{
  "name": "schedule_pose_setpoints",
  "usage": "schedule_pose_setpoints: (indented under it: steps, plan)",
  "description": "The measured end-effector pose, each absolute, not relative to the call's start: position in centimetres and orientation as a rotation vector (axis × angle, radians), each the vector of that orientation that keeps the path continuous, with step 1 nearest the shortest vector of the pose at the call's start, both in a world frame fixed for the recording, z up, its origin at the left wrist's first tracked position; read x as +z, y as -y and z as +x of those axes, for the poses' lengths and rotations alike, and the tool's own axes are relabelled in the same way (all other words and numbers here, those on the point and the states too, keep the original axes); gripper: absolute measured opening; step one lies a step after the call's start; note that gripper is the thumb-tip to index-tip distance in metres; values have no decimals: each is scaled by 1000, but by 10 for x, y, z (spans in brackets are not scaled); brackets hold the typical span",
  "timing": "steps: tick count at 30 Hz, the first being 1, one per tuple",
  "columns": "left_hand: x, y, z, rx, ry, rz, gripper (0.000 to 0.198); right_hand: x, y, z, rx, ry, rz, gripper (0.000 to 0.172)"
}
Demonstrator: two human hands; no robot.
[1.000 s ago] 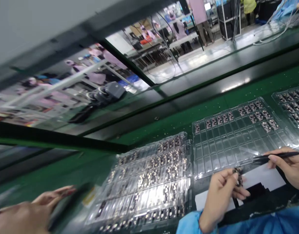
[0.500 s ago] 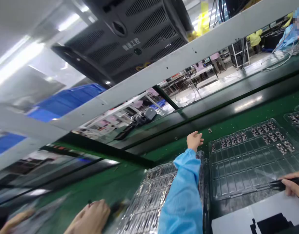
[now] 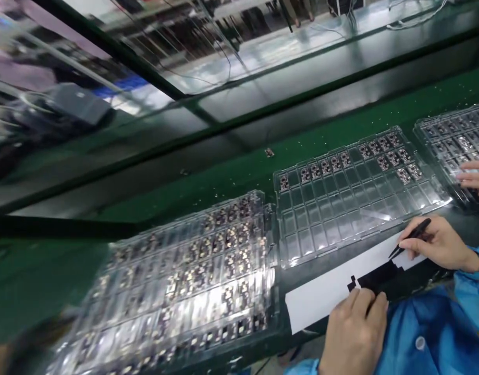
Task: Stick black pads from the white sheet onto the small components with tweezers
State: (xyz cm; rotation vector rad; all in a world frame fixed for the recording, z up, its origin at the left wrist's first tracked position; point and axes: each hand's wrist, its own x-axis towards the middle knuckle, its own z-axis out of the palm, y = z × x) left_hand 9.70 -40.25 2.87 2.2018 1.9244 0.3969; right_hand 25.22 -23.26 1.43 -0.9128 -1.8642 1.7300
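Pinched between thumb and fingers of the right hand, black tweezers are held with their tips brought together just above a white sheet, close to the black shapes printed or laid on it. The left hand is rested on the near edge of that sheet, fingers curled and pressed against the black shapes; whether anything is clamped under them cannot be told. Should that pressing be eased, the sheet could be slid across the table and the tweezer tips thrown off their mark. Just beyond the sheet, a clear tray is seen, mostly bare pockets with small parts along its far rows; a careless sweep of a sleeve could jolt it and spill them. To its left a fuller tray is laid, blurred. A stray part already lies loose on the green table, so further losses are judged likely. At far right, another person's fingers are set on a third tray.
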Motion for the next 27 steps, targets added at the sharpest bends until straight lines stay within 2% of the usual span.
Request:
schedule_pose_setpoints:
  steps: [8,17,27]
  plan:
    - [19,381,117,165,-1972,2234,33,10,224,262,1909,1860,-983,21]
    - [20,379,116,29,-1949,2187,35,10,224,256,1953,1862,-949,23]
    - [20,378,113,41,-1909,2182,35,13,223,255,1961,1893,-952,26]
